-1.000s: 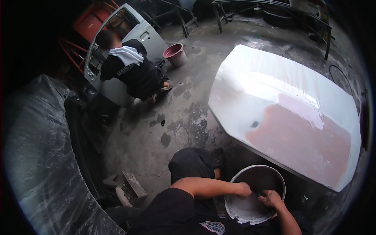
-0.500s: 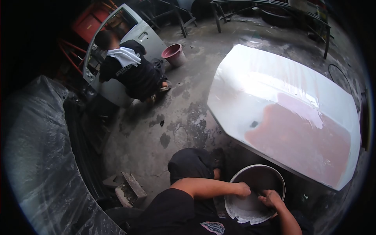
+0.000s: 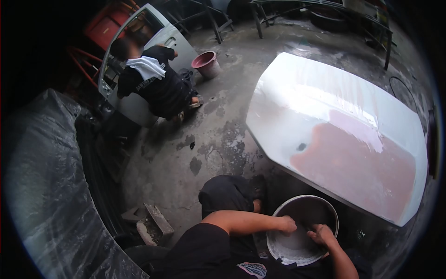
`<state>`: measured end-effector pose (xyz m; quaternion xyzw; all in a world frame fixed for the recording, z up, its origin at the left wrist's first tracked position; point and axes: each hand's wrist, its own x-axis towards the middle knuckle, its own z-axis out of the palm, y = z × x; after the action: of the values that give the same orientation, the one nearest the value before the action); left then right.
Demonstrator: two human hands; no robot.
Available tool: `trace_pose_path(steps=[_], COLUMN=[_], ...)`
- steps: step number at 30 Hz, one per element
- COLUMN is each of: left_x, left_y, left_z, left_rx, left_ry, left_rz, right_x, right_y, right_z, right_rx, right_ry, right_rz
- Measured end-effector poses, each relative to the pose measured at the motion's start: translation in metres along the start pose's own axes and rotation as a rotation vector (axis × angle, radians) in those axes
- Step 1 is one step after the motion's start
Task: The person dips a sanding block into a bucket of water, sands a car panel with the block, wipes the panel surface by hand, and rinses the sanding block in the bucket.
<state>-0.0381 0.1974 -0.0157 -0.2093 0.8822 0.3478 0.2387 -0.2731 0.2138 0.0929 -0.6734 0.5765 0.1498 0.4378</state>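
Observation:
My left hand is closed in the mouth of a round whitish bucket with a chipped rim. Close beside it, my right hand also has its fingers curled in, over the bucket's inside. Whatever either hand grips is too dark and small to name. Just beyond the bucket lies a large white car hood, with a dull pinkish-brown patch on its near half and a wet-looking shine on its upper part.
A co-worker in a black shirt crouches at a white car door. A reddish bucket stands beside them. Plastic sheeting covers something at the left, and a concrete block lies near my leg. Metal stands are behind.
My right hand has shifted very slightly within the bucket. The co-worker's far arm has come up against the car door. The hood and buckets stay where they were.

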Motion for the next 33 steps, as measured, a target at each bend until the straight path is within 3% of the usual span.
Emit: trace_pose_path(steps=[12, 33], left_x=[-0.009, 0.001], left_y=[0.008, 0.001], left_z=[-0.017, 0.000], left_rx=[0.008, 0.024], left_ry=[-0.030, -0.015], left_rz=[-0.011, -0.009], right_x=[0.009, 0.004], right_y=[0.012, 0.002], right_z=[0.012, 0.003], right_rx=[0.012, 0.039], right_ry=[0.116, 0.071], right_rz=[-0.006, 0.029])
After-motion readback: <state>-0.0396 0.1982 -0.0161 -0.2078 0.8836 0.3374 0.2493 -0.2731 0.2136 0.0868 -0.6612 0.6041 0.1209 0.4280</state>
